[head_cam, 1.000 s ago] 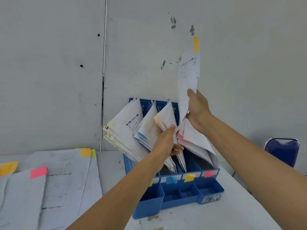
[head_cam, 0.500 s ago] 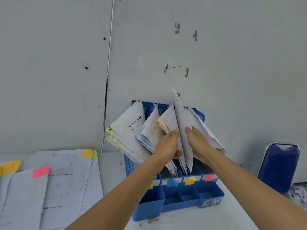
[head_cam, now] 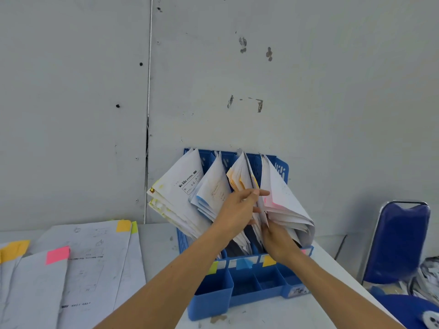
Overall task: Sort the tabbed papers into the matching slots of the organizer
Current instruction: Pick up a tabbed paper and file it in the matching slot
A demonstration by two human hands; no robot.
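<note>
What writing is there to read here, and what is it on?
Nothing is clear enough to quote.
leftmost sheet in the organizer: bold printed heading, too blurred.
sticker on the organizer's front: too small.
loose sheets on the table: faint print, unreadable.

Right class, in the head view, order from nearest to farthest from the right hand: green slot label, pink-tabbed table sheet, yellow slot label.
1. yellow slot label, beside the right hand.
2. green slot label, further left.
3. pink-tabbed table sheet, far left.
</note>
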